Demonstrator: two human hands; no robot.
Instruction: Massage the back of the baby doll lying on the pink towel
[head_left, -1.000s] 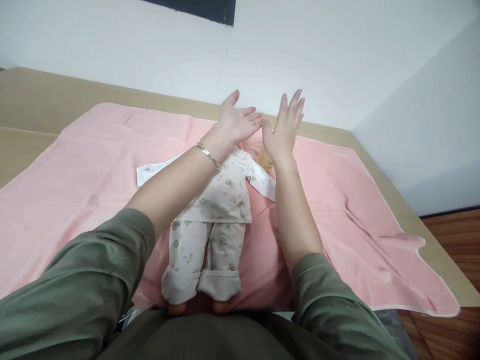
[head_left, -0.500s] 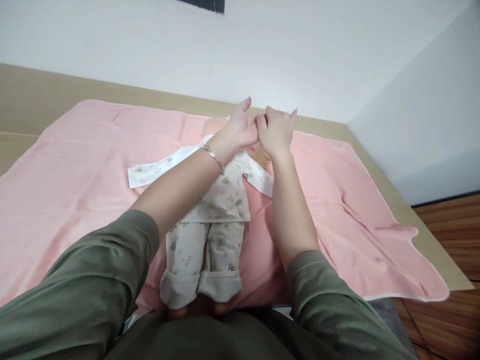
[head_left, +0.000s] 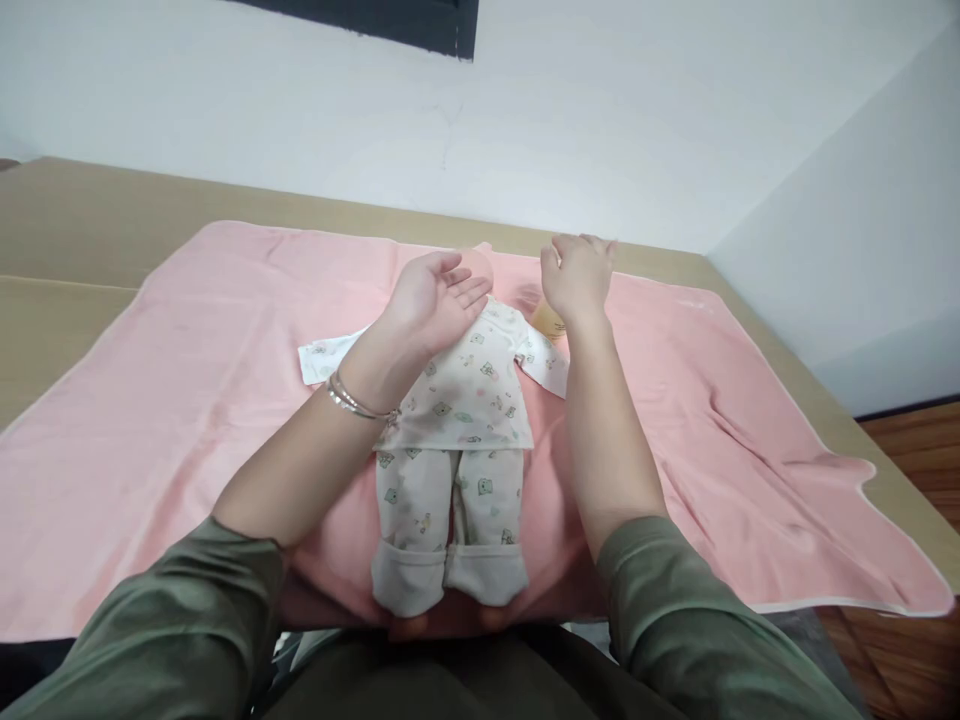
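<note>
A baby doll in a white printed top (head_left: 480, 385) and matching trousers (head_left: 487, 490) lies face-up on a pink blanket (head_left: 187, 400), feet towards me. The doll's head (head_left: 476, 268) shows only in part behind my left hand (head_left: 439, 300). That hand is open, palm up and fingers loosely stretched, above the doll's chest and shoulder, holding nothing. To the right, my right hand (head_left: 579, 278) is back-up, right by a yellowish bottle (head_left: 550, 318) with small print. Its fingers bend away from me and are partly hidden, so whether they grip the bottle is unclear.
The blanket covers most of a light wooden table (head_left: 90, 220), whose far edge meets a white wall (head_left: 600, 120). A dark panel (head_left: 420, 25) hangs on the wall. Brown wood-grain flooring (head_left: 915, 450) shows at the right.
My hands, together half a second ago, have come apart. The left has moved left and nearer to me over the doll; the right stays near the bottle. The view has shifted slightly.
</note>
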